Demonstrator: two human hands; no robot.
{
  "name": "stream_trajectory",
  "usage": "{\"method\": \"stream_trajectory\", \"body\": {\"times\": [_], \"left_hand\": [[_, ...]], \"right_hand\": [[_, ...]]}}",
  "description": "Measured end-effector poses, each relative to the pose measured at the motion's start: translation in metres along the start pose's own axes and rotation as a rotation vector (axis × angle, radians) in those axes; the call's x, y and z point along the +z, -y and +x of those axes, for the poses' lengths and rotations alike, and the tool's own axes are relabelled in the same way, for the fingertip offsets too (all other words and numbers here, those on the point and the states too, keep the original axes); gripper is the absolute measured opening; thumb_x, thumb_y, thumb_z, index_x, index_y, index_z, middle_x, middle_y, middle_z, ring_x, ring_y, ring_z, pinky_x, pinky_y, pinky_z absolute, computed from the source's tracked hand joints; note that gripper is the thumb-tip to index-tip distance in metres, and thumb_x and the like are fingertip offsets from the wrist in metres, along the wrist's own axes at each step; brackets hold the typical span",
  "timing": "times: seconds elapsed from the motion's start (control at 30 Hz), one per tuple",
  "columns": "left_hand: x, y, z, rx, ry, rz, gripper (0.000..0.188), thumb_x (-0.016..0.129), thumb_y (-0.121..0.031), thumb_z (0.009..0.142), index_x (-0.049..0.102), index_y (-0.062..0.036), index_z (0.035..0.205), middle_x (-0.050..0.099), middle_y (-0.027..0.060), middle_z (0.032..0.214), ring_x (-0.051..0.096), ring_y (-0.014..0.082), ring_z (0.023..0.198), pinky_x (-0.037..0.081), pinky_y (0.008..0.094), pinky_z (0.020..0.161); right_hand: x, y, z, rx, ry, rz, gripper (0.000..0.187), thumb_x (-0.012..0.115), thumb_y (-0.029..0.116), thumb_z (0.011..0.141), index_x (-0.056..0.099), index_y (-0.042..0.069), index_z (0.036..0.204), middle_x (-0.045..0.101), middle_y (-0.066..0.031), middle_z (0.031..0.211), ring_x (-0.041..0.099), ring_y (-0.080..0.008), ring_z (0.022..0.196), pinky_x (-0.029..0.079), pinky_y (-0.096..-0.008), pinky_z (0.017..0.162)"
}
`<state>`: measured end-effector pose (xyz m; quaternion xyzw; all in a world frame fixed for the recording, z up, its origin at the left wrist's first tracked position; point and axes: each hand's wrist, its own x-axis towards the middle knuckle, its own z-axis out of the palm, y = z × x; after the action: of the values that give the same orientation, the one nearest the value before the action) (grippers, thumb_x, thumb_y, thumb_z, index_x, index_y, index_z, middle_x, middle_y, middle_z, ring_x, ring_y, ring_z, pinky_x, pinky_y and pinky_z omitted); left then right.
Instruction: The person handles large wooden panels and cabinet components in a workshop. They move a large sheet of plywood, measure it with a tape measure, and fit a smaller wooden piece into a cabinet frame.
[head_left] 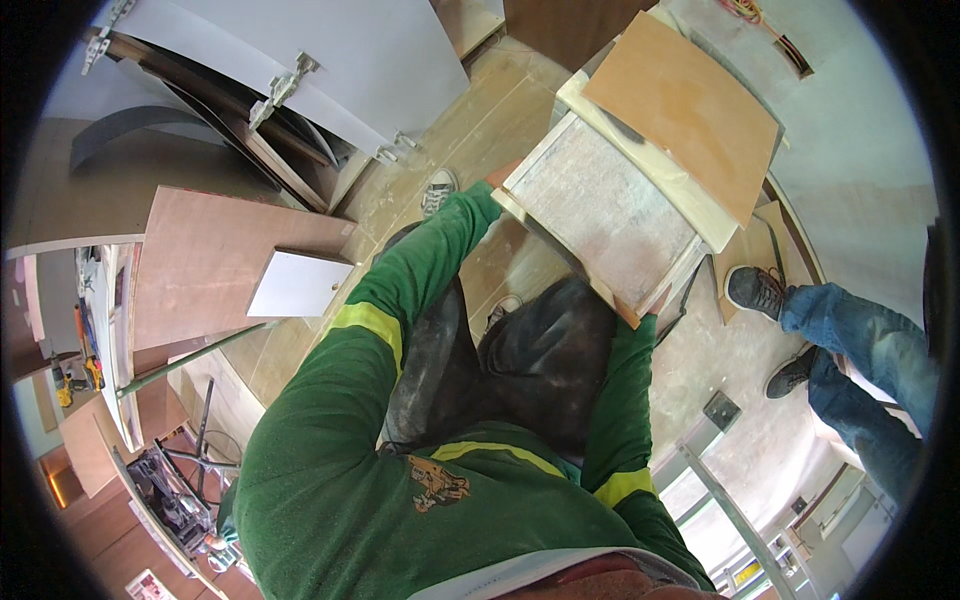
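A wooden drawer [612, 200] with a pale, dusty bottom juts toward me from a small cabinet [722, 232] with a cream-coloured edge. My left hand [503, 173] grips the drawer's near left corner, its fingers partly behind the panel. At the near right corner my right hand [657, 302] holds the same drawer; most of that hand is hidden by the wood and my sleeve. A tan board [685, 110] lies on top of the cabinet. The drawer sits above my knees, between my two arms.
A person in jeans [850, 330] stands close on the right. White door panels [330, 60] with metal hinges are at upper left. A plywood sheet [205, 270] and a small white panel [298, 284] lie left. A metal frame [725, 500] stands at lower right.
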<state>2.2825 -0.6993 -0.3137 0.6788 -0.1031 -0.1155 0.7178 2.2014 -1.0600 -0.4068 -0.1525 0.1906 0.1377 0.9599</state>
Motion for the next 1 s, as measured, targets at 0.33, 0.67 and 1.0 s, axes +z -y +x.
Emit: {"method": "stream_trajectory", "body": {"times": [0.33, 0.67, 1.0], "left_hand": [[-0.018, 0.033, 0.021, 0.018, 0.153, -0.014, 0.035, 0.065, -0.016, 0.091, 0.064, 0.0012, 0.122, 0.068, 0.0095, 0.116, 0.060, 0.0166, 0.101, 0.049, 0.0325, 0.092], [-0.028, 0.015, 0.017, -0.265, 0.162, 0.008, 0.038, 0.057, -0.021, 0.097, 0.060, 0.0025, 0.127, 0.066, 0.0077, 0.118, 0.062, 0.0159, 0.101, 0.050, 0.0305, 0.091], [-0.010, -0.024, 0.017, -0.328, 0.058, -0.301, 0.048, 0.054, -0.024, 0.100, 0.046, 0.0003, 0.141, 0.056, 0.0111, 0.135, 0.059, 0.0171, 0.115, 0.049, 0.0287, 0.098]], "right_hand": [[-0.006, 0.002, 0.005, -0.021, -0.063, -0.008, 0.066, 0.043, 0.058, 0.092, 0.047, 0.013, 0.141, 0.053, -0.0093, 0.141, 0.049, -0.0312, 0.130, 0.038, -0.0488, 0.110], [-0.002, -0.004, 0.001, -0.029, -0.094, -0.016, 0.063, 0.041, 0.054, 0.094, 0.047, 0.012, 0.141, 0.053, -0.0105, 0.140, 0.050, -0.0321, 0.128, 0.039, -0.0495, 0.109], [0.017, -0.006, -0.011, -0.053, -0.171, -0.060, 0.061, 0.040, 0.050, 0.095, 0.046, 0.011, 0.141, 0.054, -0.0117, 0.138, 0.051, -0.0331, 0.127, 0.041, -0.0502, 0.107]]}}
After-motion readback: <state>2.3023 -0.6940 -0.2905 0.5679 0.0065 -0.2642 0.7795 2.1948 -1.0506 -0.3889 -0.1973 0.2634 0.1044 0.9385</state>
